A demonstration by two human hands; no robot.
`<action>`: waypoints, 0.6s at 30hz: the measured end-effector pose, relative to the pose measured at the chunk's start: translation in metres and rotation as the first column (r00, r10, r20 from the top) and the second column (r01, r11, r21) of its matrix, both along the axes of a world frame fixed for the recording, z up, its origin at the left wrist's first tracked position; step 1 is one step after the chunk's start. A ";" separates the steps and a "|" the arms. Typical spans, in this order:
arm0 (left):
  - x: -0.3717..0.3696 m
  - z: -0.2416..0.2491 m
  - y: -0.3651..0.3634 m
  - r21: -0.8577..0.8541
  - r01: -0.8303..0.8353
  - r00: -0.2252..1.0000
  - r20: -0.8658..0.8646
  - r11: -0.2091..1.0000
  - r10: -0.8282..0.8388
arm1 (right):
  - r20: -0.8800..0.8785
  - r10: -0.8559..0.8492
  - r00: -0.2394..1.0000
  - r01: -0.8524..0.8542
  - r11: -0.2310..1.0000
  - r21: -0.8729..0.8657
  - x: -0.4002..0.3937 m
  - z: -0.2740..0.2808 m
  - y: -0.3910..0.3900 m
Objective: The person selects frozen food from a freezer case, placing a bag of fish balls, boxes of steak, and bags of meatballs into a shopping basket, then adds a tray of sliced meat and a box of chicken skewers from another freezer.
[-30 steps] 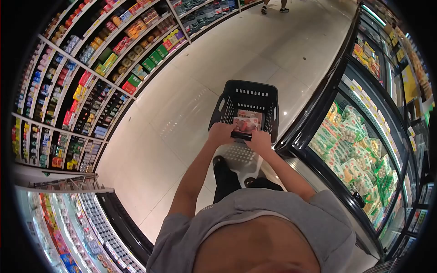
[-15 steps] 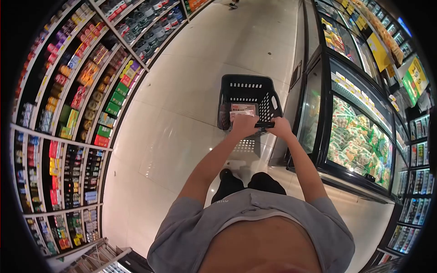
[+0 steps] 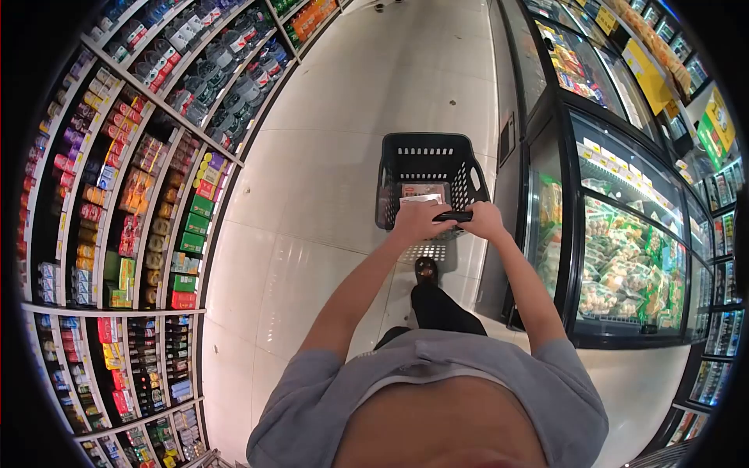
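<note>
A dark shopping basket (image 3: 427,143) with perforated sides is in front of me in the aisle. Both my hands are on its black handle (image 3: 452,216). My left hand (image 3: 421,221) is wrapped round the left part of the handle, and my right hand (image 3: 485,220) grips the right end. Inside the basket, near the handle, lies a flat pack (image 3: 427,189) with a reddish-brown and white cover. My left hand hides part of that pack.
Shelves of cans, boxes and bottles (image 3: 242,93) line the left side. Glass-fronted freezers (image 3: 624,257) with bagged food stand close on the right. The pale tiled floor (image 3: 312,179) runs ahead between them. At the far end, dark shoes (image 3: 380,8) show.
I have moved forward along the aisle with the basket, one foot now stepping out in front. Shelves and freezers have shifted back past me. Both hands keep hold of the handle.
</note>
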State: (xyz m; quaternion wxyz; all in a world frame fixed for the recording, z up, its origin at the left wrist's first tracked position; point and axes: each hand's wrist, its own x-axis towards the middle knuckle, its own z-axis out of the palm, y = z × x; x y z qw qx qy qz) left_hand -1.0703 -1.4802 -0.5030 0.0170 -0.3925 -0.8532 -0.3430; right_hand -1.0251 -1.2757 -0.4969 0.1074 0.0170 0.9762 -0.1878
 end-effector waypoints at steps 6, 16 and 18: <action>-0.089 0.006 0.034 -0.229 0.032 0.998 0.068 0.973 -0.017 | 0.012 -0.021 1.000 0.021 0.999 -0.030 -0.079 -0.006 0.029; -0.248 -0.020 0.082 -0.288 0.068 0.997 0.051 0.955 -0.056 | -0.009 -0.106 0.994 0.106 0.994 -0.002 -0.229 -0.037 0.072; -0.279 -0.024 0.098 -0.281 0.078 0.997 0.040 0.957 -0.070 | 0.008 -0.127 0.992 0.127 0.992 0.000 -0.257 -0.036 0.087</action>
